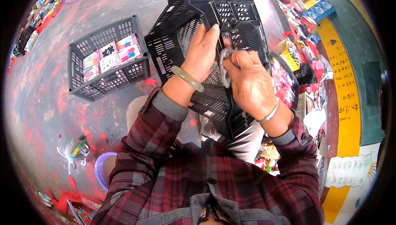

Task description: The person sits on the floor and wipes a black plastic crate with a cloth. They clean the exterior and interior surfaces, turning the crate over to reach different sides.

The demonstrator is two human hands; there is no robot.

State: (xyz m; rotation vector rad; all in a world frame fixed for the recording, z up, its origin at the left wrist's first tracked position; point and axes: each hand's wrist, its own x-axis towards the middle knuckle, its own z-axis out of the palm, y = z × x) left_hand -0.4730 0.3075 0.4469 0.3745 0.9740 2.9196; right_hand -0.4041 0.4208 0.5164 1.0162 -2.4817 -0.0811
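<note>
A large black plastic crate (pixel 243 12) is tipped on its side in front of me, leaning against my legs. My left hand (pixel 199 55) grips its rim, with the thumb along the edge and the other fingers partly hidden behind the slotted wall. In my closed right hand (pixel 252 85) is a crumpled greyish cloth (pixel 225 71), pressed to the crate's edge just right of the left hand. Part of the cloth is hidden under the fingers.
Left on the red-stained floor stands another crate (pixel 119 79), holding several colourful packets (pixel 109 51). A purple tub (pixel 99 171) and a clear plastic bag (pixel 76 152) lie lower left. Piled goods (pixel 303 45) line the right, below a chalkboard (pixel 359 60).
</note>
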